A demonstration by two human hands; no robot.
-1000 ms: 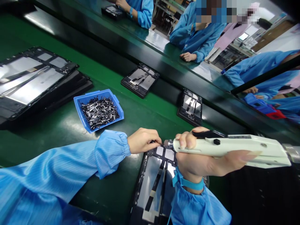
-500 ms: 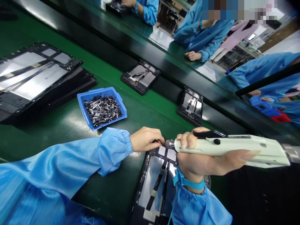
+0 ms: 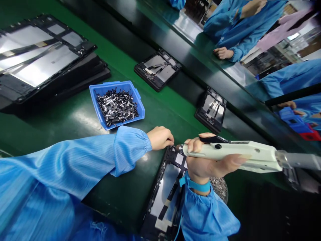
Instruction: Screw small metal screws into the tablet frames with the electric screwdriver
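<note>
My right hand (image 3: 208,164) is wrapped round a pale green electric screwdriver (image 3: 238,154), its tip pointing left over the top corner of an open tablet back frame (image 3: 167,185) that lies in front of me. My left hand (image 3: 160,138) rests at that same corner with fingers curled in a pinch; what they hold is too small to see. A blue tray (image 3: 117,104) full of small metal parts sits just beyond my left forearm.
A stack of tablet frames (image 3: 42,63) lies at the far left. Two more frames (image 3: 157,69) (image 3: 211,109) ride the green belt. A dish of screws (image 3: 219,187) sits by my right wrist. Other people in blue coats (image 3: 238,30) work across the line.
The view has tilted down and everything shifted up and right in frame. My left hand drew back slightly from the screwdriver tip; the right hand keeps its grip.
</note>
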